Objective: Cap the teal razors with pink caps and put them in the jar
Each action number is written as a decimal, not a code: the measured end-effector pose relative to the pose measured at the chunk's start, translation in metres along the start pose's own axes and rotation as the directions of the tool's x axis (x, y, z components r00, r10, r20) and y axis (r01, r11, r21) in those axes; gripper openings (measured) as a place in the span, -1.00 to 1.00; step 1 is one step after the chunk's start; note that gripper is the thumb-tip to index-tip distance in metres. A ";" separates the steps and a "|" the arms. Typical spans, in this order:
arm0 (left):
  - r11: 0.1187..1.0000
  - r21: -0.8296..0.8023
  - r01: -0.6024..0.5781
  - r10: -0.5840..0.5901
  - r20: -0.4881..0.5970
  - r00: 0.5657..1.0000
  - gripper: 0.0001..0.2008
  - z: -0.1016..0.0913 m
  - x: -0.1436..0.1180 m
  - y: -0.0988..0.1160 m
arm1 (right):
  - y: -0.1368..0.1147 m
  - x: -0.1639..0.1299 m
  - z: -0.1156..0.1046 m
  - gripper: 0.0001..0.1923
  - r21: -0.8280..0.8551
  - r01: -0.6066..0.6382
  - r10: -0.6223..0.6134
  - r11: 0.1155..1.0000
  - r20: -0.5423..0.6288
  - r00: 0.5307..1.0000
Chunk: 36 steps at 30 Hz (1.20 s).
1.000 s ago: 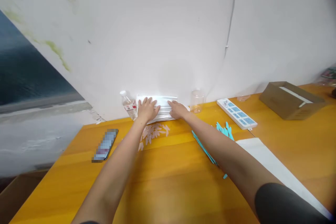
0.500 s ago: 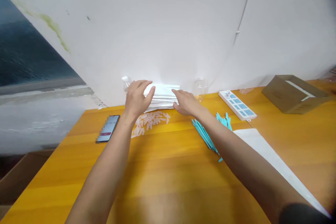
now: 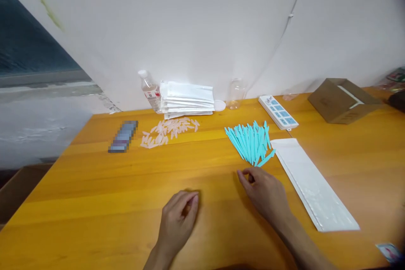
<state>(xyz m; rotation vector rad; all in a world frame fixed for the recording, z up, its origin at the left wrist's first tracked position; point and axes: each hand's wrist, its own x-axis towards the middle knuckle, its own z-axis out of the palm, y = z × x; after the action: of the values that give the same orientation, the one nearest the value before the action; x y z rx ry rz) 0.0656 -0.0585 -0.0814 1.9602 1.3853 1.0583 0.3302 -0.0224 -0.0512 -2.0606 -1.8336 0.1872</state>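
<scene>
Near the table's (image 3: 104,202) left edge, the phone's (image 3: 123,136) screen was blurred into squares. At the back edge, print on the bottle (image 3: 152,94) was too small to read; farther right, a dark object (image 3: 398,100) was cut off. The left hand (image 3: 178,217) and right hand (image 3: 267,194) hid their own palms. The table's front edge fell outside the view.

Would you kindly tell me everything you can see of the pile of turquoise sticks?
The turquoise sticks are slim and look like plastic, some tapering. They lie in a loose, overlapping heap on the wooden table, most pointing roughly away from the person; one lies aslant at the near right, by the white pouch. The right hand is close in front; contact is unclear.
</scene>
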 end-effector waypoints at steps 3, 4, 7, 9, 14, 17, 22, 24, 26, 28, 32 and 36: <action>0.996 -0.016 0.093 -0.093 -0.010 0.996 -0.84 -0.001 0.002 -0.005 | 0.024 0.010 -0.007 -0.50 -0.074 -0.257 0.259 0.964 0.022 0.966; 0.993 -0.018 0.114 -0.114 -0.008 0.993 -0.84 -0.001 0.004 -0.006 | 0.033 0.013 -0.007 -0.49 -0.106 -0.328 0.334 0.939 0.042 0.942; 0.993 0.013 0.118 -0.119 0.036 0.992 -0.83 0.001 0.006 -0.007 | 0.055 0.026 -0.006 -0.48 -0.170 -0.440 0.460 0.882 0.112 0.881; 0.994 0.042 0.098 -0.101 0.067 0.993 -0.82 0.002 0.006 -0.007 | 0.064 0.034 -0.005 -0.52 -0.163 -0.451 0.474 0.877 0.150 0.867; 0.994 0.079 0.082 -0.088 0.079 0.993 -0.80 0.002 0.005 -0.004 | 0.070 0.045 -0.007 -0.59 -0.156 -0.454 0.477 0.877 0.177 0.861; 0.994 0.082 0.071 -0.078 0.088 0.993 -0.80 0.001 0.006 -0.003 | 0.073 0.048 -0.009 -0.63 -0.182 -0.449 0.480 0.875 0.207 0.852; 0.995 0.068 0.069 -0.076 0.097 0.992 -0.81 -0.001 0.006 -0.001 | 0.078 0.048 -0.013 -0.69 -0.161 -0.473 0.500 0.866 0.266 0.824; 0.995 0.066 0.073 -0.079 0.100 0.992 -0.82 -0.001 0.005 -0.001 | 0.077 0.042 -0.019 -0.72 -0.156 -0.474 0.499 0.866 0.240 0.833; 0.995 0.056 0.088 -0.093 0.106 0.990 -0.81 -0.002 0.004 -0.001 | 0.070 0.034 -0.026 -0.75 -0.131 -0.472 0.489 0.872 0.175 0.854; 0.993 0.023 0.120 -0.121 0.105 0.987 -0.82 -0.002 0.004 -0.002 | 0.057 0.025 -0.032 -0.78 0.010 -0.435 0.429 0.900 0.143 0.892; 0.970 -0.084 0.229 -0.224 0.068 0.972 -0.82 -0.005 0.009 -0.006 | 0.014 0.020 -0.023 -0.70 0.572 -0.164 -0.099 0.804 0.401 0.911; 0.889 -0.227 0.398 -0.400 0.039 0.916 -0.73 -0.010 0.023 -0.015 | -0.024 0.036 0.003 -0.65 0.646 -0.083 -0.367 0.758 0.528 0.766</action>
<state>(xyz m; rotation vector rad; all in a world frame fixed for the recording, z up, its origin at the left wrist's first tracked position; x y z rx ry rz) 0.0538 -0.0318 -0.0801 1.4241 1.5111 0.9787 0.3116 0.0150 -0.0402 -1.4078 -1.8730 1.4156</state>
